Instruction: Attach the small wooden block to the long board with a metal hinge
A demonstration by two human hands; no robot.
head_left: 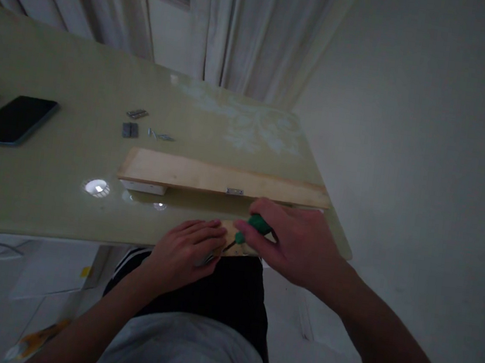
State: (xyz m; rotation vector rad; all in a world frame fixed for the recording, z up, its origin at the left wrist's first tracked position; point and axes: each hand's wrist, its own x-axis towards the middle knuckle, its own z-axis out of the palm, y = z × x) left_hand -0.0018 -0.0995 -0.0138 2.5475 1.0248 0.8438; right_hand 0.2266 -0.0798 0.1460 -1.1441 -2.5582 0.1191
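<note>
At the table's near edge, my left hand is closed over a small wooden board, fingers across its top and thumb at the near side. A bit of metal shows by that thumb, too blurred to name. My right hand grips a screwdriver by its green handle. Its shaft slants down toward the small board beside my left fingers; the exact contact of the tip cannot be made out. Just beyond both hands lies a long wooden board with a small metal hinge on its near edge.
A white block supports the long board's left end. Behind it are loose screws, a grey hinge and more metal hinges. A black tablet lies far left. Walls and curtains border the table.
</note>
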